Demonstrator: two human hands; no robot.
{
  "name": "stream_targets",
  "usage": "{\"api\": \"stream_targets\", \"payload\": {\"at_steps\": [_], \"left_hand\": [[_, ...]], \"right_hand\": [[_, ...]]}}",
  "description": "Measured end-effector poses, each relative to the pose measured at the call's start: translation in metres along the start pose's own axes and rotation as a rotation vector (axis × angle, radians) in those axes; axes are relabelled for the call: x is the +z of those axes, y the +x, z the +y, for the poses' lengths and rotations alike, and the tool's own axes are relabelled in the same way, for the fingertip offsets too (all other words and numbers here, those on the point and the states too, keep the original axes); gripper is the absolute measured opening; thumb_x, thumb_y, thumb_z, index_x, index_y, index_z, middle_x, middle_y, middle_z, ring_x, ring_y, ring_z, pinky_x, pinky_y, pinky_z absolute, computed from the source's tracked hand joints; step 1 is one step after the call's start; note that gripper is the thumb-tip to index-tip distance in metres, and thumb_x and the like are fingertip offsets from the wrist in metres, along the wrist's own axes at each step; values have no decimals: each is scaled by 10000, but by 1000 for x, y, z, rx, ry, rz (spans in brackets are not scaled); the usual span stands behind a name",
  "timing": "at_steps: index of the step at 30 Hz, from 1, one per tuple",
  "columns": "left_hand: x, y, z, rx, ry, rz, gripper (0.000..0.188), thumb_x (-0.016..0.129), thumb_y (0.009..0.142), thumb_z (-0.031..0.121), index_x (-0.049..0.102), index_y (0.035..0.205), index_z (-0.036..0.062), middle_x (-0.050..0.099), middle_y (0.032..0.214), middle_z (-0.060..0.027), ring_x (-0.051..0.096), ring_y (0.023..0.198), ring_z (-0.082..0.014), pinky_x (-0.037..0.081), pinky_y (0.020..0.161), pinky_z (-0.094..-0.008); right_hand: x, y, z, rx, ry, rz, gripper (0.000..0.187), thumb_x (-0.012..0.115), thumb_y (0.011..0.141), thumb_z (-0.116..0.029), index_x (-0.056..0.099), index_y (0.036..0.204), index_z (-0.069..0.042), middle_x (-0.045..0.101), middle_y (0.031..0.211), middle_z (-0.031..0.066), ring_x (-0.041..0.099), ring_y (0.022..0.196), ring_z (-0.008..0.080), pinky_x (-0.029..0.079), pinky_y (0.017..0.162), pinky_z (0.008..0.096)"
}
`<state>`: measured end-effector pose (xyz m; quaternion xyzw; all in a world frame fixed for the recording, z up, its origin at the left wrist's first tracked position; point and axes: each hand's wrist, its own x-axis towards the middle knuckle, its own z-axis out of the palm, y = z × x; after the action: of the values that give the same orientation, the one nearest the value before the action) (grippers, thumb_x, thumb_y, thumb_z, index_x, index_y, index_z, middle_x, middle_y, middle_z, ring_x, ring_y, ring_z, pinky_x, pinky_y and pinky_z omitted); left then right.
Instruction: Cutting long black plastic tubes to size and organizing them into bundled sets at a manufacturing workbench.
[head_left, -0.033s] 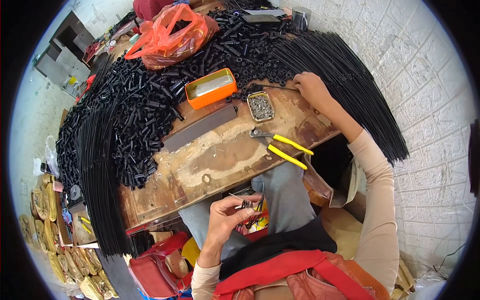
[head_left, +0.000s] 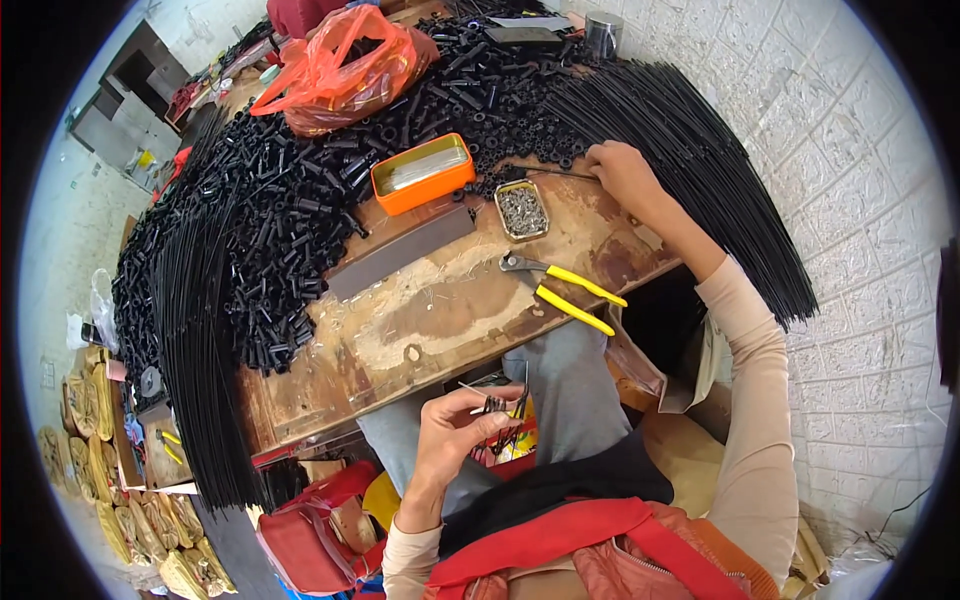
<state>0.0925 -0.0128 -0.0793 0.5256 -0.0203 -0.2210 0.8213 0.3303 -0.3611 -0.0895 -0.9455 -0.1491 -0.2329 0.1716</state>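
Observation:
Above my lap, my left hand [head_left: 455, 432] pinches a small cluster of thin black pieces [head_left: 512, 410], with a thin pale needle-like rod [head_left: 474, 391] sticking out past its fingers; the exact kind of the black pieces is too small to tell. My right hand [head_left: 627, 180] reaches over the far right of the bench, its fingers closed on the end of a thin black rod [head_left: 555, 172]. That rod points left toward the small black rings [head_left: 535, 143]. Beside the hand lies a large sheaf of long black rods [head_left: 700, 190].
Yellow-handled pliers [head_left: 580, 287] rest at the wooden bench's [head_left: 440, 310] front edge. Behind them stand a tin of small metal bits [head_left: 522, 211], an orange box [head_left: 425, 188] and a grey bar [head_left: 400, 255]. Black tubular parts [head_left: 270, 235] heap up at left, near a red plastic bag [head_left: 350, 80].

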Motion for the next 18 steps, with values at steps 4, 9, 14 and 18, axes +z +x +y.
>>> {"api": "stream_targets", "payload": {"at_steps": [4,9,14,18], "left_hand": [[7,-6,3,20,77,55,141,667,816,-61,657,956,-52,666,1103,-198,669,909,-249,576,831,-409],[32,-6,17,44,186,-76,332,638,861,-29,582,1189,-37,639,1151,-129,609,1051,-189,561,857,-374],[45,-24,23,131,129,-171,372,633,884,-29,586,1253,-28,625,1201,-126,610,1043,-187,576,844,-355],[50,-43,22,150,92,-153,340,629,887,-27,606,1226,-29,635,1189,-122,621,1023,-178,581,825,-351]], "right_hand": [[-37,-11,-60,90,475,-66,181,664,839,-80,679,993,16,683,943,109,662,881,235,517,775,341],[-87,-76,-172,257,1183,-485,205,679,852,-37,690,1044,33,687,1025,71,651,943,139,509,837,259],[-121,-108,-208,266,1283,-611,183,651,865,-13,691,1037,36,689,1027,92,653,959,151,499,883,267],[-136,-118,-214,284,1389,-632,150,661,859,-24,690,1004,3,688,1056,105,636,1013,153,491,910,292]]}}
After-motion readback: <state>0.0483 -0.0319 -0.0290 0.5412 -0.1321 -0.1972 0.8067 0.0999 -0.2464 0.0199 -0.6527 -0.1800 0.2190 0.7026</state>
